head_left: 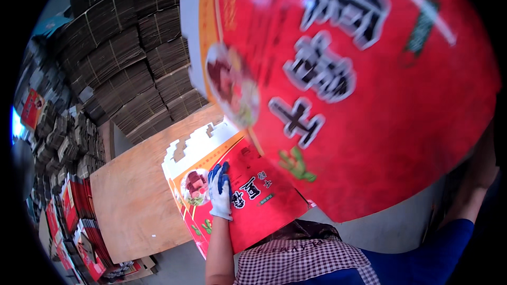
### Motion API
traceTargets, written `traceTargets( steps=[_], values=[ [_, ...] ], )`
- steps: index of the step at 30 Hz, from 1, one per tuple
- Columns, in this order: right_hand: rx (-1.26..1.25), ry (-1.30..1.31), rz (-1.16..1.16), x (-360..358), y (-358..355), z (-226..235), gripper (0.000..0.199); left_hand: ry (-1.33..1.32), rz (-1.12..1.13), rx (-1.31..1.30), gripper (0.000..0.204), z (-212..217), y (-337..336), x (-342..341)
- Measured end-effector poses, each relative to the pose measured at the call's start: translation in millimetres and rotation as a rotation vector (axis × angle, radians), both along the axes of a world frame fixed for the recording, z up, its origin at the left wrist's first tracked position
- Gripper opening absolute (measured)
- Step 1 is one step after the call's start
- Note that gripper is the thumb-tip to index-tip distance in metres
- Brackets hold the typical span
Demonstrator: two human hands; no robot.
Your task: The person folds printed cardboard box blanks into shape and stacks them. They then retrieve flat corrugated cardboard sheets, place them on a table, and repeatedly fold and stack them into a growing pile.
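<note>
My left hand (pixel 219 192), in a white glove with blue fingers, lies flat on a stack of red printed cardboard sheets (pixel 259 219). Those sheets have white notched edges at the far left and a food picture on the front. A large sheet of the same red print (pixel 391 126) is raised close to the camera, tilted, and fills the upper right. My right forearm (pixel 471 195) runs up behind its right edge. The right hand is hidden by this sheet, so its grip does not show.
The stack rests on a plywood table (pixel 132 195). Strapped bundles of brown cardboard (pixel 121 53) stand piled high behind it. More bundles (pixel 68 142) line the left side, with red printed cartons (pixel 79 221) lower down. My checked apron (pixel 301 258) is near the table's front edge.
</note>
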State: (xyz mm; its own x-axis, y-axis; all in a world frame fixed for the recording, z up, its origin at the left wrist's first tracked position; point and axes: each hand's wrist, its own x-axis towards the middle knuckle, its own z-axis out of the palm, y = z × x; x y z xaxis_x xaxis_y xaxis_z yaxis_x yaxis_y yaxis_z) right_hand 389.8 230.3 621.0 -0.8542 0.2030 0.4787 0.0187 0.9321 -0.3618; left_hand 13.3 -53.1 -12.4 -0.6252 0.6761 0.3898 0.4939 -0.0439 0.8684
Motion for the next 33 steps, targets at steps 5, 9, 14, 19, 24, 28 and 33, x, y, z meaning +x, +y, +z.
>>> traceTargets(
  steps=[5, 9, 14, 19, 24, 28, 33],
  values=[
    [-0.820, -0.223, -0.530, -138.9, -123.1, -204.9, 0.037, -1.070, -0.181, 0.541, 0.076, 4.1, -47.9, -35.9],
    [-1.265, -0.350, -0.547, -101.0, -99.2, -408.1, 0.040, -1.181, -0.071, 0.535, 0.055, -33.0, -47.8, -57.0],
    [-1.476, -0.221, -0.379, -82.1, -133.1, -556.6, 0.034, -0.994, -0.161, 0.333, 0.064, 17.2, -85.9, -66.9],
    [-1.281, -0.504, -0.513, -107.4, -168.7, -531.0, 0.046, -0.944, -0.048, 0.258, 0.071, 30.4, -129.7, -56.5],
    [-1.289, -0.579, -0.507, -110.3, -164.9, -523.6, 0.053, -0.826, 0.133, -0.009, 0.077, 12.7, -148.5, -85.0],
    [-1.115, -0.596, -0.507, -109.6, -170.4, -536.9, 0.059, 0.317, 0.472, -0.658, 0.063, 66.6, -85.3, -55.4],
    [-1.292, -0.703, -0.422, -106.9, -154.6, -510.4, 0.058, 0.441, 0.061, -0.563, 0.062, 77.6, 16.7, 19.7]
  ],
)
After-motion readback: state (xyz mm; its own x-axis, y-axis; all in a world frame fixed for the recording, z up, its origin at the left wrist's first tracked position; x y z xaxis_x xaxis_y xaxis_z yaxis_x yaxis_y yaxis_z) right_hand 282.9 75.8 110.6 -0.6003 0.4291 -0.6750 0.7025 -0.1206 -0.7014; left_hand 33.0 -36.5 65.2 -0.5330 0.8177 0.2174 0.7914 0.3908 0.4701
